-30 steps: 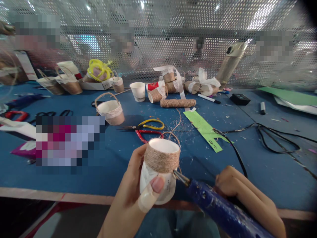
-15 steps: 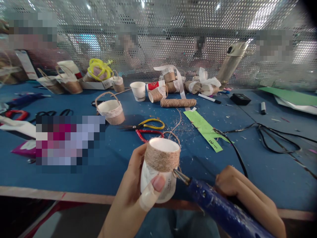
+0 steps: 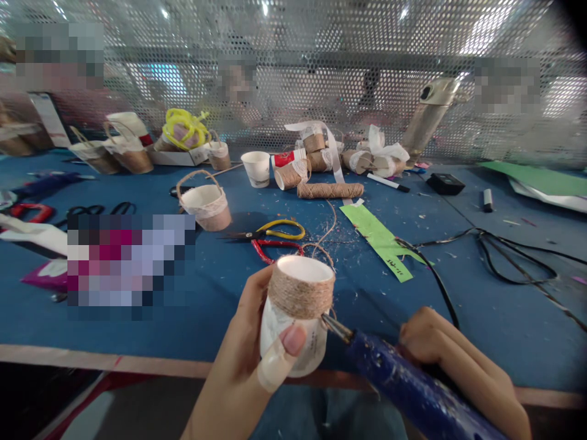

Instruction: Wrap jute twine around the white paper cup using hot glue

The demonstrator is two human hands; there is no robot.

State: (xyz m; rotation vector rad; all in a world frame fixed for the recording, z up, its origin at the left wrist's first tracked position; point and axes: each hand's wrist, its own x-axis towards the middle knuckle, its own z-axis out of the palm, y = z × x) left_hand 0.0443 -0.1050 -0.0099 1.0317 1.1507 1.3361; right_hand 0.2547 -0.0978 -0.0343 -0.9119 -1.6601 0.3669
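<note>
My left hand (image 3: 250,348) is wrapped round a white paper cup (image 3: 296,351), its thumb across the front with a pale bandage on it. Brown twine (image 3: 300,293) is wound in tight rows round the cup's upper half, and the cup's open mouth faces up and toward me. A blue glue gun (image 3: 398,373) comes in from the lower right, its metal nozzle at the lower edge of the twine on the cup's right side. My right hand (image 3: 426,336) is closed round the glue gun's far side, where the gun's body hides part of the grip.
Red-and-yellow-handled scissors (image 3: 275,235) lie behind the cup. Further back are a small twine-handled basket (image 3: 206,205), a twine roll (image 3: 330,190), a white cup (image 3: 255,168) and a green paper strip (image 3: 378,241). A black cable (image 3: 486,256) loops at the right, before a perforated metal screen (image 3: 293,79).
Almost nothing differs. The cup, the glue gun and both hands keep nearly the same places, with the nozzle still at the twine's lower edge.
</note>
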